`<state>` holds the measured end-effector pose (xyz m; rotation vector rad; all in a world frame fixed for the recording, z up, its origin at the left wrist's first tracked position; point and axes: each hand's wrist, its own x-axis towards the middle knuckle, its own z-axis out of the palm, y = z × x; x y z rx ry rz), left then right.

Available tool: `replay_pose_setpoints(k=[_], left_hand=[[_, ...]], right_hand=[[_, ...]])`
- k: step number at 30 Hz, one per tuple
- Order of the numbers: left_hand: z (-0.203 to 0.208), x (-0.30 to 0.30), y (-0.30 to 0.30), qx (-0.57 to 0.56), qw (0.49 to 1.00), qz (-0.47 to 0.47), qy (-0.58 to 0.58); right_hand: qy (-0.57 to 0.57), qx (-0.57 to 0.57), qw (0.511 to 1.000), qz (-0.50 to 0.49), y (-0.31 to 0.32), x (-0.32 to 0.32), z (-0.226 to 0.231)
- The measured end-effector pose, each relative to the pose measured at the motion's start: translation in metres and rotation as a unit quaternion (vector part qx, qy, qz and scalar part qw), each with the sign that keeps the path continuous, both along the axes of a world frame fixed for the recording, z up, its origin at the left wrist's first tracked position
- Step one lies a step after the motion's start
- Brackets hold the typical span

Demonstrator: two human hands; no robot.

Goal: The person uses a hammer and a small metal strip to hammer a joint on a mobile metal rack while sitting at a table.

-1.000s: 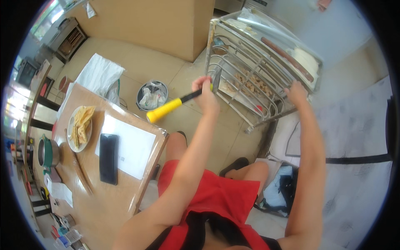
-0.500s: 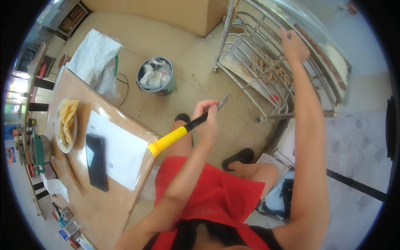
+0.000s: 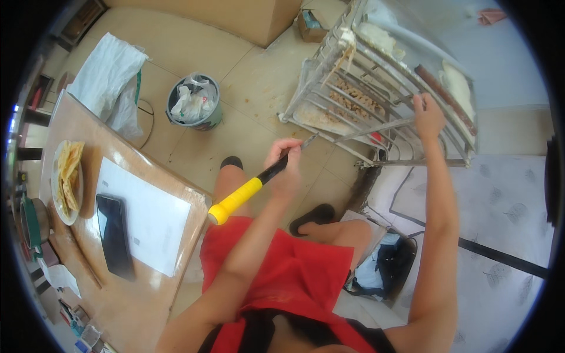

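While the fingers of the left hand (image 3: 285, 162) were curled around its black neck, the yellow-handled tool (image 3: 236, 201) slanted across the front of the body, its narrow metal tip pointing toward the metal rack (image 3: 374, 130). The tip ended close to the rack's lower edge in this view; whether it touched could not be told. The right hand (image 3: 430, 119) was raised over the rack's near side with its fingers bent, but I could not tell whether they gripped a bar or merely lay in front of it.

As far as could be judged, the handling was under way and unfinished: the tool was already in hand and not yet set down, and brown pieces (image 3: 356, 99) lay within the rack. Nothing visible showed how much remained.

Farther out, a bin (image 3: 210, 117) stood on the floor with plastic bags inside. To the left, the tabletop (image 3: 141, 306) carried a dark phone (image 3: 115, 235) partly over white paper (image 3: 154, 220), beside a plate of flatbread (image 3: 72, 170).
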<state>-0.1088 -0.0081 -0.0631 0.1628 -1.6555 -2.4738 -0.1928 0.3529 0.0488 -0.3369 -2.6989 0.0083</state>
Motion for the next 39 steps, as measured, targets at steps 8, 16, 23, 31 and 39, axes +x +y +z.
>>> replay_pose_setpoints(k=[8,16,23,31,39], left_hand=[[0.005,0.030,-0.018,-0.025,0.999,-0.025,0.027],[0.007,0.049,-0.039,-0.027,0.999,-0.018,0.041],[0.016,0.034,-0.047,-0.007,0.999,-0.032,0.011],[0.016,0.032,-0.043,-0.028,0.997,-0.010,0.078],[0.039,0.014,-0.043,-0.056,0.993,0.003,0.107]], right_hand=[[0.068,0.003,0.963,0.261,-0.127,-0.038,0.014],[0.160,-0.222,0.948,0.161,-0.178,-0.083,-0.003],[0.087,-0.227,0.920,0.307,-0.160,-0.070,0.012],[0.151,-0.197,0.941,0.232,-0.170,-0.081,0.007],[0.107,-0.252,0.936,0.224,-0.166,-0.027,0.007]])
